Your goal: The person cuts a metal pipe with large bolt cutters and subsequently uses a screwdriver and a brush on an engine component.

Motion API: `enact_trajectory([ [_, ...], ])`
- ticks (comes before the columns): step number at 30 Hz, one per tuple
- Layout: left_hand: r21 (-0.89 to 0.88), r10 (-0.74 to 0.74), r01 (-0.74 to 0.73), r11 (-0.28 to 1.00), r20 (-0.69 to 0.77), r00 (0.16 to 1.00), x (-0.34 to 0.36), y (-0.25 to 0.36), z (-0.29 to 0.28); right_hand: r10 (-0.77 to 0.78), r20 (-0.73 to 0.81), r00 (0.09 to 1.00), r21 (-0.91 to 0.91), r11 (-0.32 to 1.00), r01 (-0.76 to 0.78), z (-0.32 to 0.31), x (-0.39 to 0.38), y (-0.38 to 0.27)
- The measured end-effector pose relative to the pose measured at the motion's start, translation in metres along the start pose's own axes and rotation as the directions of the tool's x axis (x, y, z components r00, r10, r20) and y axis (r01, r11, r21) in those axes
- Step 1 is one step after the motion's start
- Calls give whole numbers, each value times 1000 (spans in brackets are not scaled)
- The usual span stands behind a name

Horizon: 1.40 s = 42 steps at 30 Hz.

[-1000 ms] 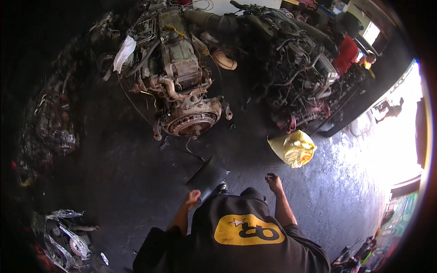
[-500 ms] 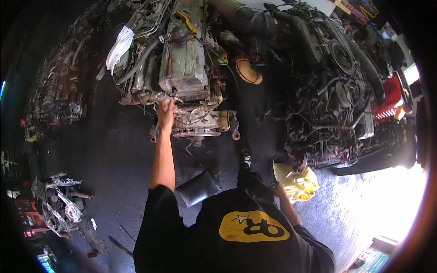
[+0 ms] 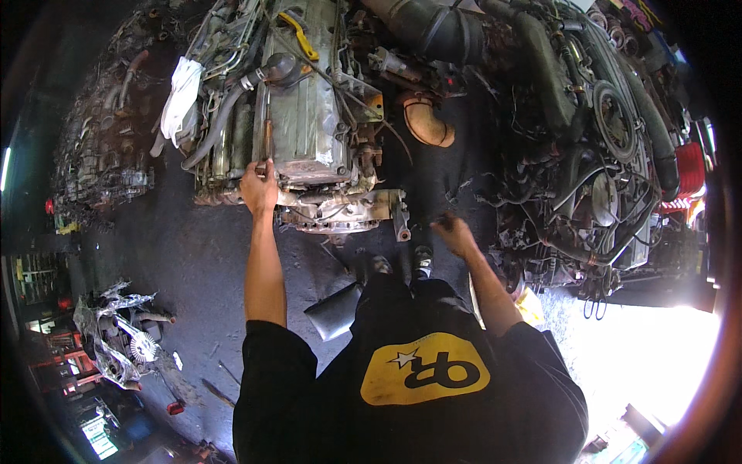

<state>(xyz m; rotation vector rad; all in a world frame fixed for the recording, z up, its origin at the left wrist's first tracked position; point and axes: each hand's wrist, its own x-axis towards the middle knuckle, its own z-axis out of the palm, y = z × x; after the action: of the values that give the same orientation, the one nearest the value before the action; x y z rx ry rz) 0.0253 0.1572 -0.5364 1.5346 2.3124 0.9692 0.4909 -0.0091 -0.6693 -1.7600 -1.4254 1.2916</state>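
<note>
We see the left hand [image 3: 258, 188] stretched out ahead, resting on the near edge of the engine [image 3: 297, 116] that sits on the dark floor [image 3: 178, 263]. Its fingers [image 3: 255, 170] are curled over the top of that edge, beside the lower end of a thin rusty rod [image 3: 267, 131] that runs up the engine; we cannot tell whether they actually clasp the rod or only press on the metal. Just to the right of those fingers lies the flat grey valve cover [image 3: 309, 108], with a yellow handle [image 3: 297, 35] at its far end. Well to the left of them a white rag [image 3: 179, 97] hangs over the hoses.

The right hand [image 3: 456, 232] hovers lower and nearer the body, well apart from the engine. Its fingers [image 3: 444, 224] look loosely bent around something dark, but the blur keeps us from telling whether anything is held. Beyond those fingertips a curved orange pipe [image 3: 427, 127] lies between the 2 engines, and to their right a second engine [image 3: 595, 155] with tangled wiring fills the view. Below the right forearm a bit of yellow bag [image 3: 529, 305] shows. Near the left elbow a grey metal piece [image 3: 334, 311] lies on the floor.
</note>
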Motion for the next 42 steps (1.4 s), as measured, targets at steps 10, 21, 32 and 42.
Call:
enact_trajectory([
  [10, 382, 203, -359, 852, 393, 897, 62, 35, -18, 72, 216, 974, 13, 997, -77, 88, 18, -107],
  [21, 137, 404, -507, 851, 445, 799, 69, 15, -48, 29, 43, 999, 298, 954, -41, 154, -3, -212],
  [32, -339, 321, -32, 940, 854, 409, -85, -46, -71, -2, 153, 988, 325, 945, -48, 144, -22, -227],
  [42, -448, 487, 338, 828, 873, -36, -157, -11, -70, -65, 294, 953, 595, 793, -130, 154, -76, -235],
])
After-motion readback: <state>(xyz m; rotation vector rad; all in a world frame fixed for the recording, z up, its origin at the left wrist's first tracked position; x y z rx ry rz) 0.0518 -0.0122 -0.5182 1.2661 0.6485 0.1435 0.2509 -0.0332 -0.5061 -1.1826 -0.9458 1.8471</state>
